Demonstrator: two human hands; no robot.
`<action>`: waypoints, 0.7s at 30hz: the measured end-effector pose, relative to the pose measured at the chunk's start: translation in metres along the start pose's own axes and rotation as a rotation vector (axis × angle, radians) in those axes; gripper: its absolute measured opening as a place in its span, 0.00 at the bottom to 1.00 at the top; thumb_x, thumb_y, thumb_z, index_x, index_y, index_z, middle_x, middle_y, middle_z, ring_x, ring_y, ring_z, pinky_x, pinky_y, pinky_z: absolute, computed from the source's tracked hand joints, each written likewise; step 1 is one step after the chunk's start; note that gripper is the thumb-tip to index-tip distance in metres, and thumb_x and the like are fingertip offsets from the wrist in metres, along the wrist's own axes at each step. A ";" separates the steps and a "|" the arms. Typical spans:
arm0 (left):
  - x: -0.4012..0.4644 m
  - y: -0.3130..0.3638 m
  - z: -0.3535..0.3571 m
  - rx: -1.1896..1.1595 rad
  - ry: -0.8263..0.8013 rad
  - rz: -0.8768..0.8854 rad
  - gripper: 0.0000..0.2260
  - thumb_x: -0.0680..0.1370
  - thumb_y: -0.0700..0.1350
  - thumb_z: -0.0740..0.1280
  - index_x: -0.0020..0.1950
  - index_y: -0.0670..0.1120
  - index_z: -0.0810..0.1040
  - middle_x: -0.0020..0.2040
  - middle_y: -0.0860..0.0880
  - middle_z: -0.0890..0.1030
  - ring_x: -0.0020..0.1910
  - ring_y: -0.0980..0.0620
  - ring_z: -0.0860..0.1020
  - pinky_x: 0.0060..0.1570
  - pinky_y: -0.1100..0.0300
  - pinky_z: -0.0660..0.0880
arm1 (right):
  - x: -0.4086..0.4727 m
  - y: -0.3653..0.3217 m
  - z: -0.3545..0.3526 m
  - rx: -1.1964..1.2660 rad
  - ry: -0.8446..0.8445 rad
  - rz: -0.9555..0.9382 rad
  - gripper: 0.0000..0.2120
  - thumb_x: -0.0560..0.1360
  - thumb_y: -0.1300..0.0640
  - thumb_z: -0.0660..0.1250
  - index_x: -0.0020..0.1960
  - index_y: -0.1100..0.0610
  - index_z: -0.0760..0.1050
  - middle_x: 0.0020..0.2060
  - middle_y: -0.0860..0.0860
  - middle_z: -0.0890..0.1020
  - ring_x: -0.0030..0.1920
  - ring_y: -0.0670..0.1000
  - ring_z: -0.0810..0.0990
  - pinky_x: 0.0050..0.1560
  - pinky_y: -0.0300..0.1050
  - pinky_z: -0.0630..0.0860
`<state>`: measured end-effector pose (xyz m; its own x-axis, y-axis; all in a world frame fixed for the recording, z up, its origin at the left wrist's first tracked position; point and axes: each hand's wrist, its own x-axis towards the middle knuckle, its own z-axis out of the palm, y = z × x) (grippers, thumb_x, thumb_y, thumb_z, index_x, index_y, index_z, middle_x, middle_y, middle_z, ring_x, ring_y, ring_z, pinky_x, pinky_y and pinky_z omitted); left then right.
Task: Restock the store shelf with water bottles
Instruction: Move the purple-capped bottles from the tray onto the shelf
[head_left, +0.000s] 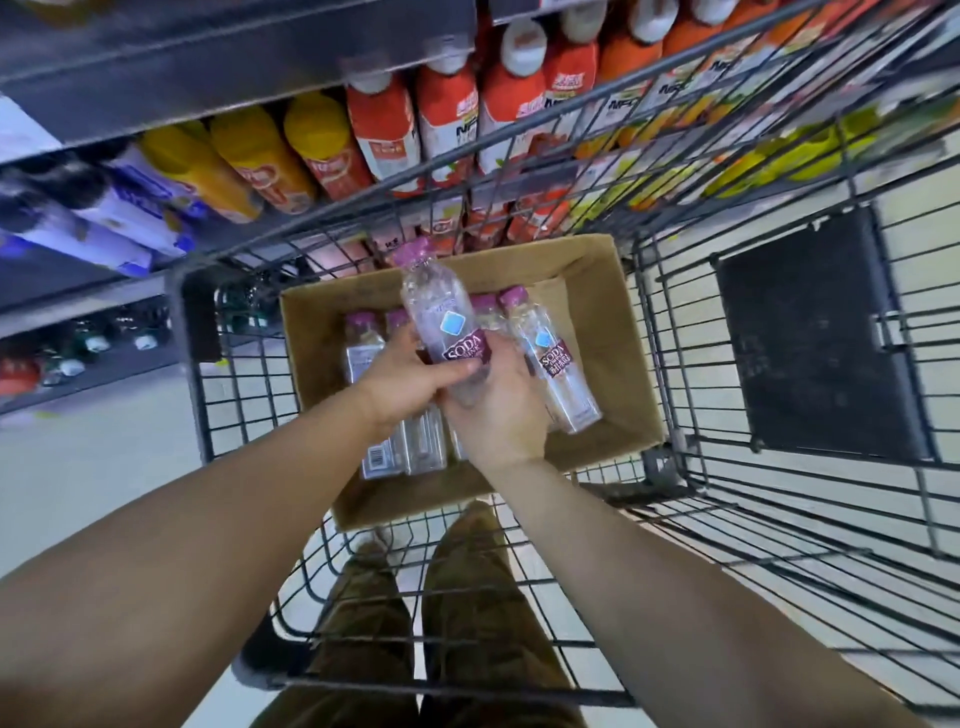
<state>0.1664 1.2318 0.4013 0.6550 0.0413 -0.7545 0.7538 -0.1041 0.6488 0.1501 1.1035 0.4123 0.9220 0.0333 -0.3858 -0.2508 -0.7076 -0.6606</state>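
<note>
Head view: both hands, left and right, grip soda water bottle at frame centre above cardboard box; several bottles left, none shelved yet.

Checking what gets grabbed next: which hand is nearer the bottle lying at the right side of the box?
Right. The right hand lies just beside that bottle, while the left hand is farther off, across the raised bottle both hands hold.
</note>
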 end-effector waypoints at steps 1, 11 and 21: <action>-0.001 -0.003 -0.004 -0.050 -0.010 -0.020 0.32 0.62 0.47 0.81 0.63 0.44 0.76 0.54 0.46 0.84 0.55 0.47 0.83 0.57 0.48 0.79 | 0.001 0.004 -0.002 0.035 -0.073 -0.027 0.30 0.70 0.51 0.73 0.70 0.51 0.67 0.62 0.50 0.77 0.61 0.51 0.75 0.58 0.45 0.72; 0.014 -0.040 -0.041 0.054 0.046 -0.181 0.45 0.60 0.51 0.80 0.73 0.51 0.63 0.61 0.49 0.79 0.55 0.48 0.80 0.57 0.48 0.77 | 0.080 0.114 -0.033 -0.239 -0.128 0.299 0.31 0.73 0.51 0.71 0.72 0.54 0.63 0.60 0.54 0.73 0.61 0.55 0.73 0.63 0.50 0.72; 0.004 -0.035 -0.042 -0.045 0.077 -0.197 0.35 0.53 0.52 0.80 0.57 0.55 0.72 0.53 0.51 0.81 0.50 0.52 0.80 0.50 0.54 0.78 | 0.107 0.122 -0.026 -0.166 -0.383 0.350 0.17 0.71 0.49 0.73 0.57 0.53 0.75 0.41 0.45 0.80 0.45 0.51 0.82 0.46 0.41 0.76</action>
<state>0.1444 1.2775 0.3795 0.4952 0.1323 -0.8587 0.8683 -0.0422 0.4942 0.2261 1.0026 0.3069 0.6103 0.0085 -0.7922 -0.4450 -0.8236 -0.3516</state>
